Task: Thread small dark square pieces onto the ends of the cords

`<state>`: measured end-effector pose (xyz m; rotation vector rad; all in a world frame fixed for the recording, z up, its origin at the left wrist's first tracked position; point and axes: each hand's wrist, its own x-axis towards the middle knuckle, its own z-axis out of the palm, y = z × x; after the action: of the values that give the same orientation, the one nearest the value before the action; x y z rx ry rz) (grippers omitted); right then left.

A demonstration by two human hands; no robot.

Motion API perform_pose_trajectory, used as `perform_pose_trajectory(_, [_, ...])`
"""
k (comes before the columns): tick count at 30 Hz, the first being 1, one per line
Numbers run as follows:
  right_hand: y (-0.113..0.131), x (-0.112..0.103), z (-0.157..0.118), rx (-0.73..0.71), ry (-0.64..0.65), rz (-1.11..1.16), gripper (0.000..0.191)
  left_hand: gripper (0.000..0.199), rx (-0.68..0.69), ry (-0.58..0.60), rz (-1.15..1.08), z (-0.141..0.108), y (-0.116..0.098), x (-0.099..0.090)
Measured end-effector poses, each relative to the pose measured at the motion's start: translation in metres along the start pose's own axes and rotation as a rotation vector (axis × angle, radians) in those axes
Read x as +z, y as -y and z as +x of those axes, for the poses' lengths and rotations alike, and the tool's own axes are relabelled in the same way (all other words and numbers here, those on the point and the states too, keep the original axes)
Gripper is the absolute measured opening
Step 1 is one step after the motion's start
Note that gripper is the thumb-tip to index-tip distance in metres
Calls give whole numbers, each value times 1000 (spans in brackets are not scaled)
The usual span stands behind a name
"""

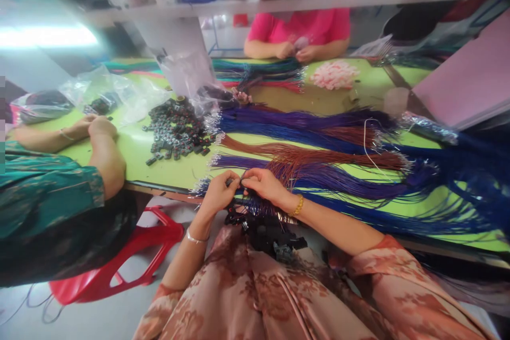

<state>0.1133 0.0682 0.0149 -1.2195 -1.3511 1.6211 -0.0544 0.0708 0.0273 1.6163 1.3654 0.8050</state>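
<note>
My left hand [219,192] is closed in a pinch on a small black connector [230,183] just off the table's front edge. Close beside it, my right hand [264,185] pinches what looks like a thin dark wire at the connector; its tip is hidden by my fingers. Several black connectors [282,248] lie in my lap, with dark wires hanging above them. Bundles of purple wires [330,178], brown wires [319,155] and blue wires [279,130] stretch across the table behind my hands, their silvery terminals [215,119] toward the left.
A heap of black connectors [179,127] sits on the green table [133,146] near clear plastic bags [139,96]. At left, a co-worker's hands [98,125] hold something small. Across stands a person in pink [298,32] behind pale pink pieces [333,75]. A red stool [131,255] is at lower left.
</note>
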Motion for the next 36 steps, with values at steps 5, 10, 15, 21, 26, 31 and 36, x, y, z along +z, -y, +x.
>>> perform_pose_trajectory(5, [-4, -1, -1, -82, 22, -162, 19, 16, 113, 93, 229, 2, -4, -7])
perform_pose_trajectory(10, [1, -4, -1, -90, 107, -261, 12, 16, 208, 65, 412, 4, -1, 1])
perform_pose_trajectory(15, [9, -8, 1, -68, 94, -340, 11, 14, 196, -3, 465, 0, -1, 14])
perform_pose_trajectory(21, [5, -4, 1, -42, 75, -310, 13, 32, 9, 206, 123, 5, 9, 7])
perform_pose_trajectory(26, [1, -6, 1, -43, 118, -197, 14, 30, -1, 278, 64, 11, 10, 2])
perform_pose_trajectory(31, [1, -14, 3, -58, 173, -248, 16, 20, 110, 146, 418, 7, -4, 6])
perform_pose_trajectory(36, [2, -12, 1, -117, 157, -256, 16, 29, 13, 247, 243, 10, 3, 0])
